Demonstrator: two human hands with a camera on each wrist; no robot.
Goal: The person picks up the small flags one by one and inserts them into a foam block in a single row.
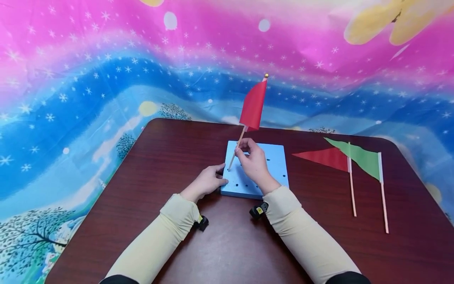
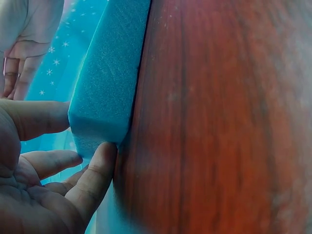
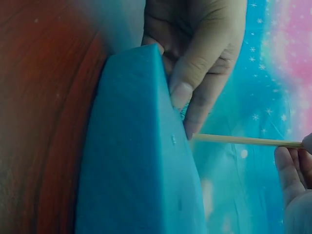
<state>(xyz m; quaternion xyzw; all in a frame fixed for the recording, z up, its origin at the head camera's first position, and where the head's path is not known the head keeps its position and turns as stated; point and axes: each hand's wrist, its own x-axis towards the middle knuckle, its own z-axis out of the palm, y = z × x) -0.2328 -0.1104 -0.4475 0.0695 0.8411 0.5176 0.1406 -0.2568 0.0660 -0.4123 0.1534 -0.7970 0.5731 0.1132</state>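
My right hand [image 1: 253,161] pinches the thin wooden stick of a red flag [image 1: 253,106] between thumb and fingers. The flag leans to the right, a gold ball at its top, and the stick's lower end meets the blue foam board [image 1: 255,192] at a hole near its left side. At the board's left edge, my left hand [image 1: 205,181] holds on, with the thumb over the top and fingers against the side. The left wrist view shows those fingers [image 2: 100,170] at the board's corner. In the right wrist view, the stick [image 3: 243,140] stands beside the left fingertips.
On the table [image 1: 149,165] to the right lie a red triangular flag [image 1: 328,159] and a green triangular flag [image 1: 365,159], partly overlapping. Several small holes dot the board's top. A patterned cloth [image 1: 106,90] hangs behind the table.
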